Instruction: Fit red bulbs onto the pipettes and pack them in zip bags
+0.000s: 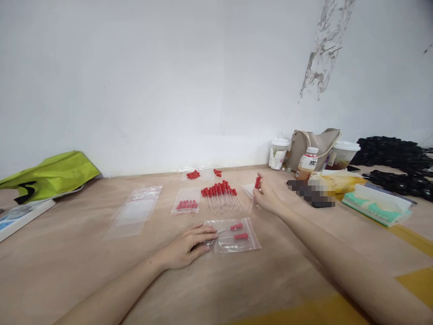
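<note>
My left hand (191,243) lies flat with fingers stretched out, its fingertips on one end of a clear zip bag (250,246). Inside that bag lie two droppers with red rubber bulbs (241,236). Pinched in my right hand (267,195) is a dropper (257,182), its red bulb up and its thin clear tube pointing down. Just left of this hand, a pile of red-bulbed droppers (219,190) is spread in a fan. Another zip bag (186,212) beside the pile contains several droppers.
Flat zip bags (135,212) lie at left, near a yellow-green bag (57,169). Loose red bulbs (193,174) sit on plastic by the wall. At right stand a lidded cup (279,155), a bottle (307,164) and a tissue pack (375,207). Brown paper covers the table.
</note>
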Demonstrator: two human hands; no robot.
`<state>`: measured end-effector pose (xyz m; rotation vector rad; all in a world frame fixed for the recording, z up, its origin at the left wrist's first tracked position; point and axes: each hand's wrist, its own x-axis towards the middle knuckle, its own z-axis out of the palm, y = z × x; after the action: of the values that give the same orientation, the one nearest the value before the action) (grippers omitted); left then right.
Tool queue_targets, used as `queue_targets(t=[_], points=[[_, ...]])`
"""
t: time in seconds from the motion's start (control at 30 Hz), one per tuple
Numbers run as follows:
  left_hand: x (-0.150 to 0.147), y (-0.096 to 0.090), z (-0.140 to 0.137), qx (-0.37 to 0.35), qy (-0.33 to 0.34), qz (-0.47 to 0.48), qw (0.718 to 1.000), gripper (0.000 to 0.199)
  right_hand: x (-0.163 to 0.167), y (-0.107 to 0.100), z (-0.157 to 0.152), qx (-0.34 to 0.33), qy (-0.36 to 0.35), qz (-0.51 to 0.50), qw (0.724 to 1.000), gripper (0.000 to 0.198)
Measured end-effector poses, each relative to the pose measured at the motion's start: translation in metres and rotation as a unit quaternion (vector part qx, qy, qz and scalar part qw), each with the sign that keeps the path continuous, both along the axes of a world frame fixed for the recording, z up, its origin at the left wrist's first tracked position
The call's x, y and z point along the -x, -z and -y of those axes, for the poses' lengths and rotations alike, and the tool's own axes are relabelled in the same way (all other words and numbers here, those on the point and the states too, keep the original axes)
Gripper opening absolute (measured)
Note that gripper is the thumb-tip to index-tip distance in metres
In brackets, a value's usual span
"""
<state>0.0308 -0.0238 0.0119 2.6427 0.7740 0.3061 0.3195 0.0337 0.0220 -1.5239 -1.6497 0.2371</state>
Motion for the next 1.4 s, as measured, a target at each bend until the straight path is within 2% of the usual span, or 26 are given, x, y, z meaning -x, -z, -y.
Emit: queue_targets(t=[0.1,0.2,0.37,0.47,0.63,0.7,0.77,0.87,0.97,1.07,1.2,1.3,1.4], points=[[0.000,0.001,-0.001,0.001,-0.002,-0.006,1.000,0.036,-0.014,0.017,0.021,0.033,-0.017,-0.192,0.981,0.046],[0.000,0.001,-0.002,0.001,-0.002,-0.006,1.000,0.036,-0.013,0.031,0.030,0.059,-0.021,-0.318,0.946,0.045],[0.000,0.002,-0.001,-0.004,0.000,-0.003,1.000,0.037,0.001,0.040,0.033,0.084,-0.038,-0.391,0.916,0.042],[0.000,0.003,-0.001,-0.002,-0.002,0.000,1.000,0.037,0.009,0.041,0.039,0.110,-0.042,-0.444,0.888,0.039],[0.001,0.004,-0.001,-0.004,-0.011,-0.005,1.000,0.037,0.012,0.039,0.052,0.184,-0.076,-0.520,0.831,0.018],[0.000,0.004,-0.001,-0.005,-0.014,-0.005,1.000,0.037,0.006,0.037,0.054,0.219,-0.098,-0.520,0.820,0.012],[0.000,0.003,-0.001,-0.005,-0.016,-0.006,1.000,0.037,-0.002,0.035,0.055,0.259,-0.126,-0.472,0.833,0.012],[0.000,0.003,0.000,-0.008,-0.016,-0.013,1.000,0.038,-0.014,0.030,0.054,0.306,-0.178,-0.337,0.872,0.020],[0.001,0.004,-0.001,-0.008,-0.025,-0.020,0.999,0.041,-0.018,0.030,0.053,0.288,-0.224,-0.250,0.897,0.030],[0.002,0.004,-0.002,-0.006,-0.035,-0.020,0.999,0.045,-0.009,0.036,0.052,0.234,-0.227,-0.242,0.914,0.032],[0.003,0.005,-0.002,-0.007,-0.036,-0.001,0.999,0.047,0.007,0.045,0.052,0.195,-0.221,-0.266,0.918,0.029],[0.003,0.005,-0.002,-0.007,-0.028,0.005,1.000,0.045,0.009,0.041,0.054,0.234,-0.207,-0.243,0.918,0.025],[0.002,0.005,-0.002,-0.005,-0.010,-0.007,1.000,0.039,0.002,0.028,0.050,0.256,-0.164,-0.209,0.930,0.021]])
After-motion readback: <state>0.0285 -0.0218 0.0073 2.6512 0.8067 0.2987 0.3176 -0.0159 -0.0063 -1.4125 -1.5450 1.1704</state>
